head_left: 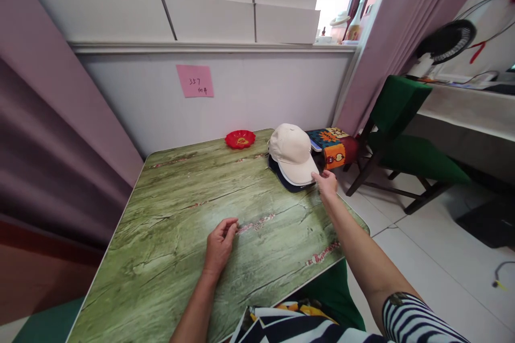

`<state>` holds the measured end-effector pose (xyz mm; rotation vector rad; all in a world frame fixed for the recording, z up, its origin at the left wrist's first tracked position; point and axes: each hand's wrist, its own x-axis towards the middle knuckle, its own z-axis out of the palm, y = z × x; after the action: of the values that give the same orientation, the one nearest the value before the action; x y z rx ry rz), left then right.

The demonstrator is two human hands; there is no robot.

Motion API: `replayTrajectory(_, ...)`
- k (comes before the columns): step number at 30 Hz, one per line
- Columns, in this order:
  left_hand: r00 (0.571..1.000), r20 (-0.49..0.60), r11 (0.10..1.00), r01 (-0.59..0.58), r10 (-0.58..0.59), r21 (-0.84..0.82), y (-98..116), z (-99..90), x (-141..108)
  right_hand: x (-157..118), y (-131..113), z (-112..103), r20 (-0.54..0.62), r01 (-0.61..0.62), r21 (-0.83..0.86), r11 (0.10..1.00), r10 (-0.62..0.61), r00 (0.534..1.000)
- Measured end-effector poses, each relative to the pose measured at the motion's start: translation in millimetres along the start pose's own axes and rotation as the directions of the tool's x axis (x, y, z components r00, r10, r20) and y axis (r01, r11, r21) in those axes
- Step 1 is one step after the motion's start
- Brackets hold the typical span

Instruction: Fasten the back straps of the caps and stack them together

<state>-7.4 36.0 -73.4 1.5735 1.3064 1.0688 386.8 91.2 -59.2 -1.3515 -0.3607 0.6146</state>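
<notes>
A cream cap rests on top of a dark navy cap at the table's back right corner. With fingers pinched on the brim's right end, my right hand grips the cream cap. Over the middle of the green wood-patterned table is my left hand, its fingers curled and the thumb close to the index finger. Whether anything small is between those fingertips is too small to tell.
A red scalloped dish lies at the table's back edge. Beyond the right edge are a colourful patterned stool and a green chair. A wall with a pink note stands behind the table.
</notes>
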Motion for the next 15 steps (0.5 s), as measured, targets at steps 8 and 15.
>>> replayTrajectory(8, 1.000, 0.009, 1.000, -0.009, 0.009, -0.002, -3.0, 0.3, -0.7, -22.9, 3.1, 13.8, 0.274, 0.497, -0.681, 0.537, -0.442, 0.854)
replayTrajectory(15, 1.000, 0.009, 1.000, 0.005, -0.005, -0.018, -0.2, 1.0, -2.1, -28.2, 24.9, 17.3, 0.325, 0.439, -0.764, 0.472, -0.306, 0.895)
